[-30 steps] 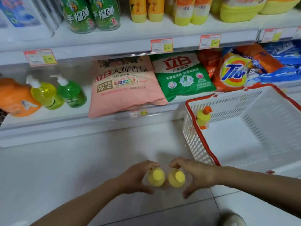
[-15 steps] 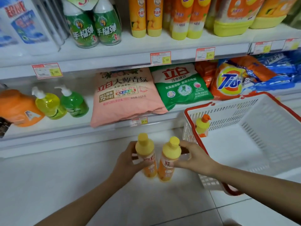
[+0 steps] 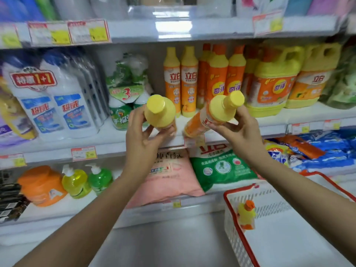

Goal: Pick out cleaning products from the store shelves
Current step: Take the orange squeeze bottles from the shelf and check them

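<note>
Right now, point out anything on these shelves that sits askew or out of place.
The pink detergent bag on the bottom shelf slumps forward, its lower edge hanging over the shelf lip. Nothing looks spilled or damaged.

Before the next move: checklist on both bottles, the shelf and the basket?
1. Left hand grip on left bottle: ok, fingers curl round its body.
2. Right hand grip on right bottle: ok, though the bottle is tilted.
3. Caps on both: ok, yellow caps in place.
4. Shelf room in front of the standing stock: cannot tell, hands and bottles hide it.
5. Basket room: ok, one small bottle at its left wall, bare floor beside it.
</note>
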`<state>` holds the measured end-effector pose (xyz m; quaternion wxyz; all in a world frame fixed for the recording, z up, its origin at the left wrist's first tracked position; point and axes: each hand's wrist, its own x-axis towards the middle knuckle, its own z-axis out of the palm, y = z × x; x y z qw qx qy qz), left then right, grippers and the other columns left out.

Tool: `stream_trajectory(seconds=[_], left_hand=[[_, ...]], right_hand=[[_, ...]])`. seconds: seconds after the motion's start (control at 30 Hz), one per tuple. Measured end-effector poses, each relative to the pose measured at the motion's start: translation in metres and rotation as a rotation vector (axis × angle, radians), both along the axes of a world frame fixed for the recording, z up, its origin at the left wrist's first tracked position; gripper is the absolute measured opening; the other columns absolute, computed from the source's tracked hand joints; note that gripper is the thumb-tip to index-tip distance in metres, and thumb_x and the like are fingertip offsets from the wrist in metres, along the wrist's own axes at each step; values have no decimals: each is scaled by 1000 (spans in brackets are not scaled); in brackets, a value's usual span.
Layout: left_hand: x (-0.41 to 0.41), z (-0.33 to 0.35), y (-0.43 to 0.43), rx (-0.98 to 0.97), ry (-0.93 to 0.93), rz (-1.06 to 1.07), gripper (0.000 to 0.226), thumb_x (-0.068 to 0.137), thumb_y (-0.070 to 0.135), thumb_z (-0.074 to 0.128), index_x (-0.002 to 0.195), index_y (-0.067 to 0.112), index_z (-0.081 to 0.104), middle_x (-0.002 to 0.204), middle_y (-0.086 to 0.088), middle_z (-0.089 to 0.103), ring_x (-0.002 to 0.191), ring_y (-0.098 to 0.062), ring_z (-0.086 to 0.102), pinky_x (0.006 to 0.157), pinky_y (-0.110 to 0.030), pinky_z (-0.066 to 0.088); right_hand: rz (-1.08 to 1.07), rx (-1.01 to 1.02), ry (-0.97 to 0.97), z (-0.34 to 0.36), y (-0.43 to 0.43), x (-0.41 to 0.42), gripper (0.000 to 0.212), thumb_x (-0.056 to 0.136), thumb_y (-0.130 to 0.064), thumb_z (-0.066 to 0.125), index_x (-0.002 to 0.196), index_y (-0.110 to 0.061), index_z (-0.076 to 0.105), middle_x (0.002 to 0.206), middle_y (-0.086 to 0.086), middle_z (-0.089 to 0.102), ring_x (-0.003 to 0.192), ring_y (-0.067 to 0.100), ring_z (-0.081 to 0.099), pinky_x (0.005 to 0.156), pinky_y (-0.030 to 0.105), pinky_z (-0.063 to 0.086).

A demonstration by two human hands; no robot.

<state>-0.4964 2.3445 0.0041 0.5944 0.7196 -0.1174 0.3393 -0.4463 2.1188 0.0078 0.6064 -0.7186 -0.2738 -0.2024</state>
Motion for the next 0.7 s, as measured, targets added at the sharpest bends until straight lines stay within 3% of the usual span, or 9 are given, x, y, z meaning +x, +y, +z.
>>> stream_trajectory(seconds=[0.1, 0.23, 0.3, 0.4, 0.57, 0.7], left_hand=[[32, 15, 0, 35, -18, 30, 54, 76, 23, 77, 122, 34, 51, 127, -4, 51, 119, -20, 53, 98, -44, 51], [70, 23, 2, 25, 53, 46, 59, 78, 29, 75, 130, 21, 50, 131, -4, 51, 123, -20, 50, 98, -49, 50], [85, 24, 3, 35, 84, 37, 58, 79, 29, 76, 130, 25, 50, 131, -2, 53, 123, -18, 52, 98, -49, 50], [102, 21, 4, 37, 127, 17, 56, 82, 24, 74, 133, 24, 50, 127, 8, 56, 121, -12, 54, 99, -45, 51], [138, 29, 4, 39, 175, 3, 51, 87, 17, 70, 134, 13, 50, 126, -6, 62, 114, -17, 61, 96, -46, 53], [163, 35, -1, 88, 217, 110, 46, 89, 26, 67, 131, 14, 50, 122, -6, 65, 104, -16, 64, 93, -44, 54]], right_hand=[[-51, -9, -81, 16, 7, 33, 44, 84, -14, 77, 123, -12, 57, 119, 10, 63, 112, 28, 59, 95, 47, 53], [-69, -38, -160, 36, 20, 69, 47, 83, -23, 77, 126, -15, 57, 113, -2, 66, 104, 6, 62, 88, 19, 50], [-80, -78, -172, 38, 27, 84, 47, 84, -21, 77, 126, -16, 57, 114, -6, 65, 102, -1, 59, 88, 14, 45], [-102, -131, -149, 33, 34, 107, 49, 85, -18, 76, 130, -10, 57, 121, -6, 64, 109, 3, 57, 93, 17, 43], [-177, -104, -34, 38, 48, 135, 66, 86, -21, 75, 143, -11, 43, 129, 3, 64, 117, 14, 61, 94, 28, 52], [-259, -126, -7, 41, 65, 149, 58, 90, -26, 71, 139, -9, 44, 125, 9, 67, 112, 25, 65, 94, 44, 53]])
